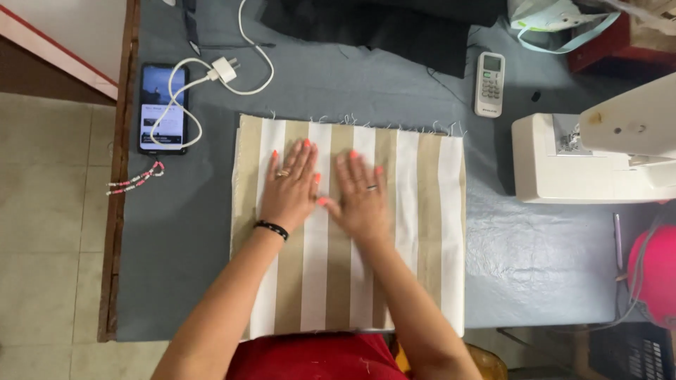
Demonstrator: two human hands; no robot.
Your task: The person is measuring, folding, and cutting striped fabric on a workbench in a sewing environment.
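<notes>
The striped cloth (422, 232), with broad tan and white bands running away from the person, lies flat on the grey-covered counter (183, 232), near its front edge, with its near end reaching the counter's edge by the person's red garment (310, 359). Its far edge is frayed, with loose threads sticking out.

Both hands rest palm down on the cloth, side by side in its middle. The left hand (290, 188) lies flat with its fingers spread and pointing away; its grip is apart, holding nothing, only pressing on the fabric. It wears a ring and a dark beaded bracelet at the wrist. The right hand (360, 198) lies just beside it, thumbs nearly touching, fingers likewise stretched out and apart, a ring on one finger; it clamps nothing either.

To the left of the cloth a phone (163, 107) lies face up with its screen lit, a white cable and charger plug (225, 70) looping beside it. A beaded strap (135, 180) hangs off the counter's left edge. Beyond the cloth lie dark fabric (380, 28) and a white remote control (489, 83). A white sewing machine (584, 158) stands to the right, well apart from the hands.
</notes>
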